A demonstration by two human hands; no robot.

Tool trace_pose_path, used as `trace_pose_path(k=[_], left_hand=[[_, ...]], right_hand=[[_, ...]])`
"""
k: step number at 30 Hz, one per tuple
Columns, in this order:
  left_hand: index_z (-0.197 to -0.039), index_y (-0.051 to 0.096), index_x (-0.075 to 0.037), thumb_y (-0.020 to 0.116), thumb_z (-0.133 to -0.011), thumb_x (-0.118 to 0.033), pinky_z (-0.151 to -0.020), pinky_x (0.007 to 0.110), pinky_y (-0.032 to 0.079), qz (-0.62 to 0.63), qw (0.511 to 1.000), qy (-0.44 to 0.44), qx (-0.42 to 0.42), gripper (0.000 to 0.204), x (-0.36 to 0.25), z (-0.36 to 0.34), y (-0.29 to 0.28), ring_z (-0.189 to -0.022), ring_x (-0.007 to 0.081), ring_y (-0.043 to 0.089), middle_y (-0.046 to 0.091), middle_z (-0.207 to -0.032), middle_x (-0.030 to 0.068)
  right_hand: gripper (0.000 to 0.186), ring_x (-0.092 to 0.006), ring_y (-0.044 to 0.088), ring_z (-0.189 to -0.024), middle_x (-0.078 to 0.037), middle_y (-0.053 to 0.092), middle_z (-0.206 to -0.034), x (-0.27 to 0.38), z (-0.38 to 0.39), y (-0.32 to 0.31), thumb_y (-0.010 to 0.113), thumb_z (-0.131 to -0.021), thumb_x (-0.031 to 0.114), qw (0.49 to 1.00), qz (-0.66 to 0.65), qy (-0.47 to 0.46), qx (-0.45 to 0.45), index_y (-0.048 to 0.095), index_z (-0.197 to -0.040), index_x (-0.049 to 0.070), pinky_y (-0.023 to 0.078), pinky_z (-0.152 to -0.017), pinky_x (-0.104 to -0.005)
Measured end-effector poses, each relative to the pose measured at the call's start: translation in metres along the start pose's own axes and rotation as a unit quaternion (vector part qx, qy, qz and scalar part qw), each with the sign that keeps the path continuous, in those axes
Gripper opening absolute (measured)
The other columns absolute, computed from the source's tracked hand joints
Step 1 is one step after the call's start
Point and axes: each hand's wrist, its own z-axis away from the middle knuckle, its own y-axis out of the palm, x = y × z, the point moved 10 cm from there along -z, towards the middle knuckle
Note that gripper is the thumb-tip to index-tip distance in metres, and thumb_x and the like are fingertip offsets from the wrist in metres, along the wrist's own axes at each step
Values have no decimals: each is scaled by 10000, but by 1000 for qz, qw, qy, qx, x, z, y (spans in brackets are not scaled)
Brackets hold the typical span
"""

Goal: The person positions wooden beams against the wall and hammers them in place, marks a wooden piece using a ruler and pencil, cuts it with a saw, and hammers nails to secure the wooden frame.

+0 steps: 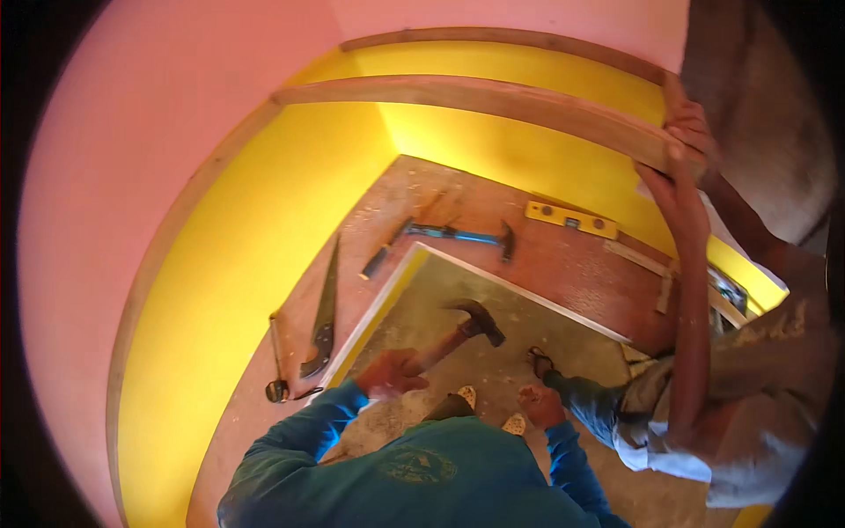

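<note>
My left hand (393, 374) is closed round the handle of a claw hammer (480, 322), whose dark head points forward and to the right over the grey floor. In front of my body, my right hand (540, 407) is curled shut; whatever it may pinch is too small to make out. Ahead, a long wooden board (493, 99) runs out from the left wall's wooden strip. Its right end is gripped by a co-worker's two hands (682, 189). Both of my hands are apart from that board.
On the reddish ledge (546, 264) lie a handsaw (324, 321), a tape measure (277, 390), a blue-handled hammer (458, 234), a dark-handled tool (377, 261), a yellow spirit level (572, 219) and a try square (638, 258). A white-edged corner (421, 250) borders the floor. The co-worker (766, 378) stands at right.
</note>
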Motion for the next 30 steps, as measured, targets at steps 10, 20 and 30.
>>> trace_pose_path(k=[10, 20, 30], left_hand=[[-703, 479, -6, 646, -574, -104, -468, 294, 347, -151, 875, -128, -442, 233, 10, 162, -275, -510, 119, 364, 414, -527, 64], [-1030, 465, -26, 605, -632, -101, -557, 292, 413, -480, 765, -63, -425, 428, -83, 100, -468, -545, 227, 497, 515, -650, 149], [-916, 497, -113, 583, -661, -235, -598, 377, 422, -684, 665, -205, -218, 296, -91, -82, -543, -640, 295, 533, 552, -671, 123]], right_hand=[[251, -132, 504, -582, -64, 524, -637, 196, -207, 50, 597, -677, 221, 936, 31, -351, 2, 532, -813, 20, 403, -521, -282], [717, -227, 395, -1009, -112, 360, -1118, 424, -372, 120, 706, -535, 132, 852, -397, -333, 76, 324, -1134, 35, 407, -781, -348], [455, -177, 452, -960, -101, 490, -1010, 485, -353, 96, 660, -641, 72, 662, -546, -512, -46, 438, -1037, 45, 387, -791, -277]])
